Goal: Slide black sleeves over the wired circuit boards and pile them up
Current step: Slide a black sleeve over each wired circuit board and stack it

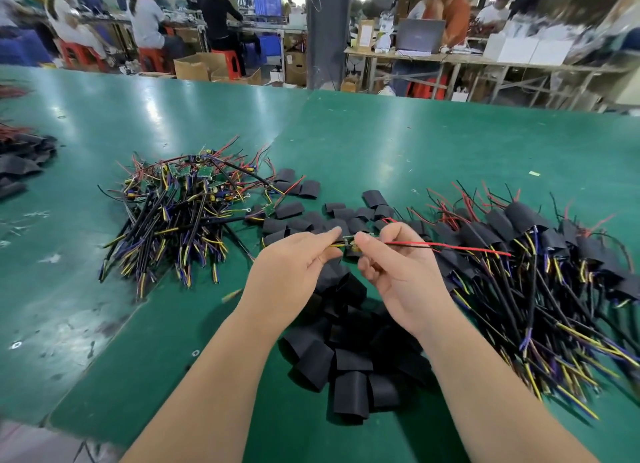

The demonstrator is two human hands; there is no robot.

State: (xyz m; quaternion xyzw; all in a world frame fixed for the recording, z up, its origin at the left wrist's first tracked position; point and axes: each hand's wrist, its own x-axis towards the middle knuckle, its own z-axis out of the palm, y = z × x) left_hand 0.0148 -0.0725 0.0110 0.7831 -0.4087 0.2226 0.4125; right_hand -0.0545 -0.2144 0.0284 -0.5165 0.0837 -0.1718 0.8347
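Two hands are working above the green table: the left hand is pinching the yellow-wired end of a small circuit board, and the right hand is pinching its other end, with red and black leads trailing rightward. Loose black sleeves are lying beneath the hands, unsleeved wired boards are lying heaped at left, and sleeved units are lying piled at right; markings on the held board are too small to read

Both hands pinch one small circuit board (red wire trailing right) above loose black sleeves.
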